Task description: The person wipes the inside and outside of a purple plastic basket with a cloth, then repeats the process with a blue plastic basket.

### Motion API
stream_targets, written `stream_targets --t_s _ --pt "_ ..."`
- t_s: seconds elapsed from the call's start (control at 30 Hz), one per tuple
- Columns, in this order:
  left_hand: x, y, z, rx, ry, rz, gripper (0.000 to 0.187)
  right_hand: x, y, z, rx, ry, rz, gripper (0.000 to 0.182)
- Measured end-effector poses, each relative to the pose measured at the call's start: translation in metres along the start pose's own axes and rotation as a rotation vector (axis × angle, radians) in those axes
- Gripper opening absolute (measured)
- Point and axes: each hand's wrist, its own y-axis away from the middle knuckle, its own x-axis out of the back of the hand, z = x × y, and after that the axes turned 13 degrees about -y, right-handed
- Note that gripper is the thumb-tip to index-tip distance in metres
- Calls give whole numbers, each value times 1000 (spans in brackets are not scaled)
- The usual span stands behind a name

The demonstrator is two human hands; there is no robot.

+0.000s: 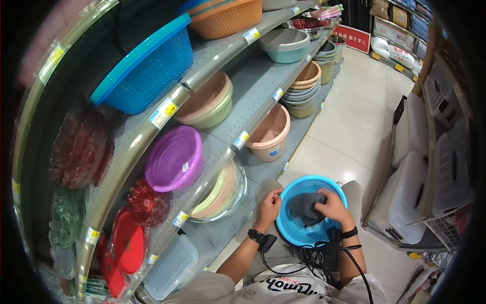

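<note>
While our left hand (pixel 270 205) curls against the left rim of the blue basket (pixel 291 228), its grip unclear, our right hand (pixel 331 206) pinches a dark cloth (pixel 306 206) inside. We have the basket between our knees, near the pink bucket (pixel 268 136) by the shelf's (pixel 298 133) edge.

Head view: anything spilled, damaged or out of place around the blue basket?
Black cables lie bunched and tangled at the near rim of the blue basket, possibly a snag risk. No spill or damage visible.
</note>
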Motion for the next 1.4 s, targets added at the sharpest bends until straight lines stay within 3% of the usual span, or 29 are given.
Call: stream_targets --t_s 0.13,0.2,0.27,0.33,0.4,0.47,0.53,0.77,1.07,1.4 --pt "0 0 0 9 -20 -9 29 25 19 -62 487 244 324 33" --pt "-2 -2 -2 -8 -6 10 28 30 24 -89 561 257 430 35" --pt "-1 -1 -2 -28 -181 57 27 30 23 -94 603 307 458 35" --pt "-9 -3 -3 -98 -116 145 25 28 20 -82 522 438 380 36" --pt "-12 -5 -17 -50 17 60 24 25 13 -45 410 549 297 37" --pt "-12 -8 -19 -95 37 43 24 20 8 8 310 572 332 38" --pt "-11 -7 -8 14 247 -55 23 19 7 25 269 530 393 38" --pt "-1 -14 -13 7 149 -134 20 21 -8 23 146 525 398 36" --pt "-1 -9 -7 38 148 -101 18 38 -1 21 82 333 352 31" --pt "-1 -9 -10 21 98 -81 18 55 9 13 -138 160 229 28"
